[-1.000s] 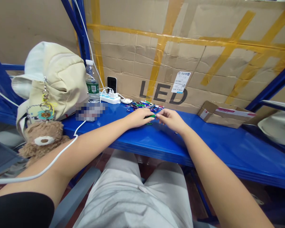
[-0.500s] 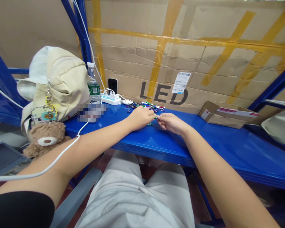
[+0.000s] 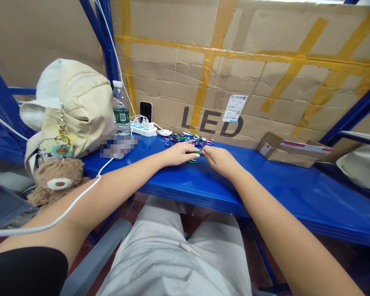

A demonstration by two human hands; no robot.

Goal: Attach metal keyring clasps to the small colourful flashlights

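A small, slender green piece shows between my two hands; its exact kind is too small to make out. My left hand is closed on one end of it, thumb against the fingers. At the other end, the bent fingers of my right hand pinch together, their tips partly hidden behind the hand. On the blue tabletop just below my left fingers lies another thin green piece. Behind both hands spreads a pile of slender, shiny pieces in blue, green, red and silver, partly covered by my left hand.
To the left stand a cream bag with a brown plush bear, a water bottle and a white power strip. A white cable crosses above my left forearm. At right sits an open cardboard box.
My left hand has drawn back slightly and turned, so its thumb and the green piece show more. The right hand has rolled over, its back now facing up.
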